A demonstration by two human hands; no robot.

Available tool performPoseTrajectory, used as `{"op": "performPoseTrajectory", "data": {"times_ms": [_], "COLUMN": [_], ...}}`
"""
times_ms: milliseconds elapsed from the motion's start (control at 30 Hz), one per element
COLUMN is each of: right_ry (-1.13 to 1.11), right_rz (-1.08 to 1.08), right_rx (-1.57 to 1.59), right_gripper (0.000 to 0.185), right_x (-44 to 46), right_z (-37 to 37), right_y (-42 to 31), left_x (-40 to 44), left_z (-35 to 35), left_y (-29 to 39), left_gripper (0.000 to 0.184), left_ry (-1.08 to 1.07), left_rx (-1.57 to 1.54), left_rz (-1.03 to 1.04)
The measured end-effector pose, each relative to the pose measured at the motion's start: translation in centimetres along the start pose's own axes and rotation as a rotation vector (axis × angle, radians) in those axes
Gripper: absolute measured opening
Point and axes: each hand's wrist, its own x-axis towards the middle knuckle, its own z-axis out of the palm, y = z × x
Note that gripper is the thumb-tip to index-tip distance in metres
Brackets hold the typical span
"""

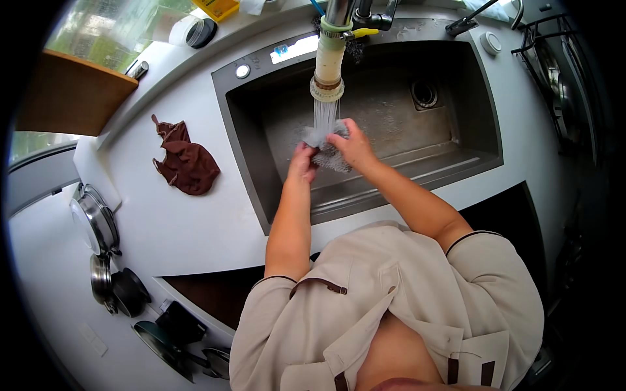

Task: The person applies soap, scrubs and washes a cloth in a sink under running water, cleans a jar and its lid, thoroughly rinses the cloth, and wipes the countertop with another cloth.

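Water runs from the faucet (pixel 328 62) onto a pale grey, mesh-like cloth (pixel 332 158) over the sink (pixel 385 117). My left hand (pixel 302 163) grips its left side, with the fingers partly hidden behind it. On the right side, my right hand (pixel 353 147) pinches the same cloth between thumb and fingers. The mesh looks wet and bunched up, and its exact kind does not show. To the left of the sink, a crumpled brown fabric piece with thin straps (pixel 189 163) lies on the white counter (pixel 215 228), apart from both hands.
The sink drain (pixel 424 94) is at the back right of the basin. Metal pots (pixel 98 221) and dark pans (pixel 160 342) stand at the far left. A rack with lids (pixel 554 72) is at the right. A jar (pixel 199 31) sits by the window.
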Motion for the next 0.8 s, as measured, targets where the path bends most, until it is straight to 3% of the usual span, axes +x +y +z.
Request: {"op": "performPoseTrajectory", "data": {"times_ms": [33,67,133,200,300,367,400,433,467,567,600,633,700,767,800], "right_ry": [0.001,0.01,-0.022,-0.005,0.004,-0.16,-0.163,-0.303,-0.442,-0.62,-0.632,-0.63,-0.571,-0.497,-0.445], "right_rz": [-0.004,0.113,0.357,0.428,0.538,0.42,0.42,0.379,0.34,0.406,0.423,0.425,0.368,0.375,0.332], "right_rx": [0.001,0.239,0.59,0.671,0.719,0.743,0.743,0.803,0.863,1.02,1.054,1.055,1.073,1.056,0.888], "right_gripper": [0.039,0.039,0.039,0.04,0.043,0.043,0.043,0.039,0.035,0.026,0.022,0.022,0.02,0.02,0.021], "right_x": [0.5,1.3,2.1,2.6,2.4,1.0,0.8,0.6,0.2,-1.3,-1.4,-1.3,-0.6,1.4,2.7], "right_z": [0.0,0.1,-0.7,-1.2,-1.1,-1.3,-1.1,-0.9,-0.7,-0.5,-0.4,-0.7,-1.3,-2.0,-2.7], "right_y": [1.1,2.8,4.5,5.5,6.2,3.7,3.3,3.0,2.7,0.1,0.0,-0.3,-1.1,0.7,2.0], "left_x": [-0.7,-1.4,-2.3,-2.8,-2.7,-2.0,-1.0,0.1,1.2,4.3,4.2,2.9,-1.0,-1.4,-1.2], "left_z": [0.3,0.6,0.4,-0.1,-0.1,0.1,-0.5,-1.1,-2.0,-4.0,-4.0,-2.7,1.6,1.1,0.5], "left_y": [0.4,0.8,1.9,2.8,3.8,3.6,3.1,2.4,1.2,-2.1,-2.5,-2.3,-0.8,-0.1,0.1], "left_gripper": [0.028,0.031,0.036,0.043,0.04,0.039,0.04,0.041,0.04,0.036,0.049,0.049,0.048,0.055,0.056], "left_ry": [0.051,0.105,0.014,-0.142,-0.16,-0.075,-0.004,0.066,-0.004,-0.146,-0.299,-0.298,-0.5,-0.455,-0.312], "left_rx": [-0.049,-0.101,-0.139,-0.198,-0.268,-0.254,-0.154,-0.054,-0.026,-0.083,-0.283,-0.284,-0.457,-0.399,-0.253], "left_rz": [0.163,0.324,0.345,0.405,0.527,0.495,0.354,0.213,0.11,0.073,-0.077,-0.08,-0.003,-0.013,0.116]}}
